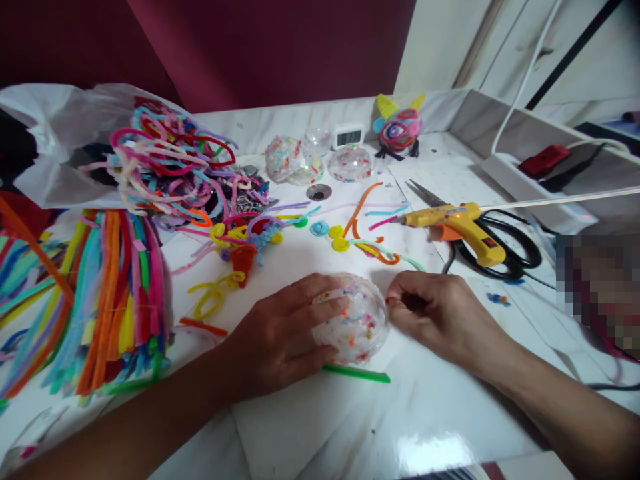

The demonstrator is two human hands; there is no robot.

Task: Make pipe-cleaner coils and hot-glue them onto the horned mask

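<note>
A clear plastic dome (367,320) dotted with small coloured bits rests on the white work surface in front of me. My left hand (290,333) is curled over its left side, the fingers lying on the dome. At the dome's right edge my right hand (430,307) is pinched closed, with a tiny red speck at the fingertips; what it holds is too small to name. Just in front of the dome lies a green pipe cleaner (357,373). Behind it are coiled yellow discs (341,245), a light blue coil (320,229) and loose pipe cleaner pieces.
A yellow glue gun (460,223) with a black cord lies at the right beside scissors (425,193). Bundled pipe cleaners (107,300) and a tangled heap (170,167) fill the left. More clear domes (351,163), a small digital clock (349,137) and a fuzzy horned figure (399,127) stand behind.
</note>
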